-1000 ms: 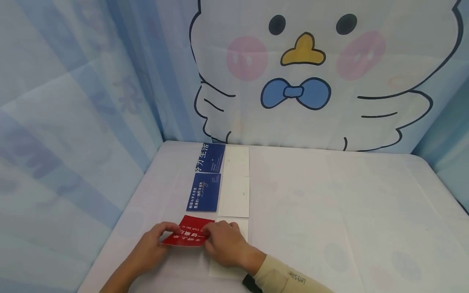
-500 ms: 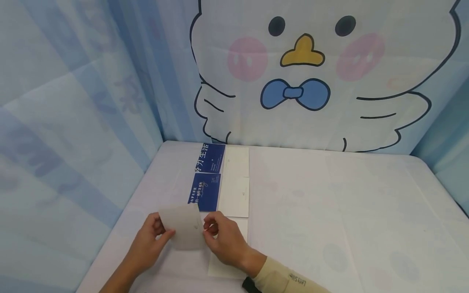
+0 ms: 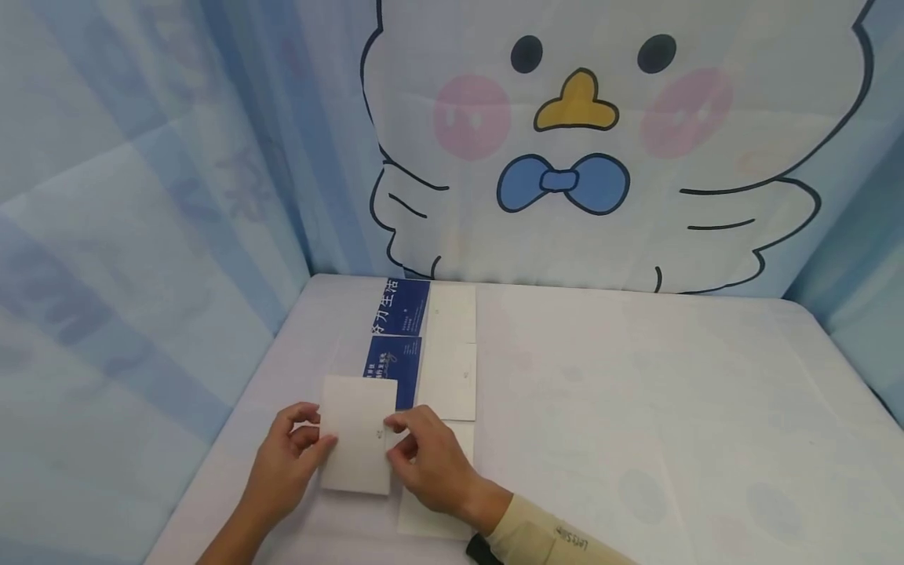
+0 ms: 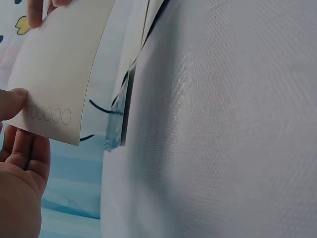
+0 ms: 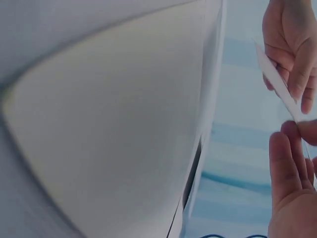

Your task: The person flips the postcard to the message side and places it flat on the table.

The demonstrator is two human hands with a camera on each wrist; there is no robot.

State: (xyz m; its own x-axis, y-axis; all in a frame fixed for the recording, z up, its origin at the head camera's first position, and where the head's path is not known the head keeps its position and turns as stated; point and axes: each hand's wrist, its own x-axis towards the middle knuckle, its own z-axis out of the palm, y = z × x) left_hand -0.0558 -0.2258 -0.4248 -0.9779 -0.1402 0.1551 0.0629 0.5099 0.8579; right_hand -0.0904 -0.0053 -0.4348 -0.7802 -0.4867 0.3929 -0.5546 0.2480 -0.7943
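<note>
A postcard (image 3: 356, 439) is held above the near left part of the table, its cream back facing up. Small printed circles run along one edge of the postcard (image 4: 64, 64) in the left wrist view. My left hand (image 3: 282, 459) pinches its left edge, thumb on the cream face. At the opposite edge, my right hand (image 3: 434, 467) grips it between thumb and fingertips. Seen nearly edge-on in the right wrist view, the postcard (image 5: 277, 84) spans between both hands. Its other face is hidden now.
Two blue cards with white lettering, an upper one (image 3: 402, 310) and a lower one (image 3: 408, 365), lie behind the held postcard, which overlaps the lower one. To their right runs a column of cream cards (image 3: 448, 384), the nearest partly under my right hand. A cartoon-printed curtain (image 3: 565, 235) hangs behind the white table (image 3: 621, 408).
The postcard showed its red lettered face a second ago; both hands have turned it over, and its cream back now lies flatter toward the camera. The cards on the table have stayed put.
</note>
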